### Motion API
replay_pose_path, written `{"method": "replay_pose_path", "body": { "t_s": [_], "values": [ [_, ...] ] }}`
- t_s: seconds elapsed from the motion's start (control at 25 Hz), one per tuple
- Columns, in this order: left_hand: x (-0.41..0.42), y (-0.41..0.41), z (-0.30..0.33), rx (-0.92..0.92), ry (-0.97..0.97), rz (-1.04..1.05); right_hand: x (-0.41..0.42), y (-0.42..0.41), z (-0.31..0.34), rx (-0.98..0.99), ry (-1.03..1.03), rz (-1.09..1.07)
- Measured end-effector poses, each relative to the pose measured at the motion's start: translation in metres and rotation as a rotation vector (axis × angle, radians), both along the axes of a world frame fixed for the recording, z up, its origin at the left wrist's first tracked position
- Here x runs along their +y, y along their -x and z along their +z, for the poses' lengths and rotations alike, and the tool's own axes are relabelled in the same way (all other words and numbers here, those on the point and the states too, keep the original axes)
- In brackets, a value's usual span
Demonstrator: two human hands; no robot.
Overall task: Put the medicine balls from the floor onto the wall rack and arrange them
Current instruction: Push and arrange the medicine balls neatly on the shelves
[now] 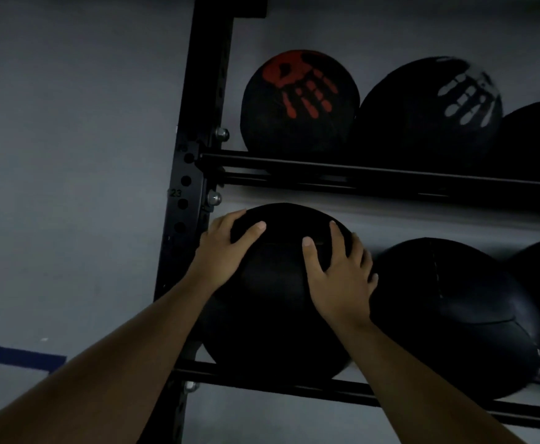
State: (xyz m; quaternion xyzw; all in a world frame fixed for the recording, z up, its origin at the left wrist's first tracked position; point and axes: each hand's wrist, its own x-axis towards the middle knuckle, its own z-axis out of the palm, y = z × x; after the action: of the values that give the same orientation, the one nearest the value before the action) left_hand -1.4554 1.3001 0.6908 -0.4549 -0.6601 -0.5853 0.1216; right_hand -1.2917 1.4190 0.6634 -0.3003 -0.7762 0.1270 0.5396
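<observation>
A large black medicine ball (275,302) sits at the left end of the lower rail (262,381) of the black wall rack. My left hand (227,248) lies on its upper left side and my right hand (339,274) on its upper right, fingers spread over the curve. A second black ball (454,315) rests just to its right, touching my right fingers. On the upper rail (326,169) stand a ball with a red handprint (299,100) and one with a white handprint (432,110).
The rack's black upright post (192,174) with bolt holes runs just left of my left hand. More dark balls show at the right edge on both rails. A grey wall lies behind, with a blue-framed mark (15,357) at lower left.
</observation>
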Motion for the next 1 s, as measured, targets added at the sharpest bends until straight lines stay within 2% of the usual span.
{"method": "replay_pose_path", "body": {
  "t_s": [0.08,0.28,0.44,0.72,0.92,1.0],
  "values": [
    [0.005,-0.001,-0.001,-0.021,-0.038,0.036,0.005,0.004,0.004,0.013,-0.022,0.006],
    [0.009,-0.019,-0.007,0.036,0.031,0.163,0.019,-0.005,0.010,0.002,-0.026,0.079],
    [0.008,-0.023,-0.014,0.055,0.006,0.188,0.017,-0.011,0.006,-0.031,-0.034,0.076],
    [0.005,-0.024,-0.013,0.040,0.030,0.171,0.013,-0.020,0.013,-0.172,-0.004,0.078],
    [-0.001,-0.033,0.000,0.030,0.159,0.185,0.020,-0.055,0.035,-0.378,0.036,0.185],
    [-0.004,-0.047,0.011,0.082,0.151,0.204,0.027,-0.078,0.048,-0.335,0.020,0.192]
  ]
}}
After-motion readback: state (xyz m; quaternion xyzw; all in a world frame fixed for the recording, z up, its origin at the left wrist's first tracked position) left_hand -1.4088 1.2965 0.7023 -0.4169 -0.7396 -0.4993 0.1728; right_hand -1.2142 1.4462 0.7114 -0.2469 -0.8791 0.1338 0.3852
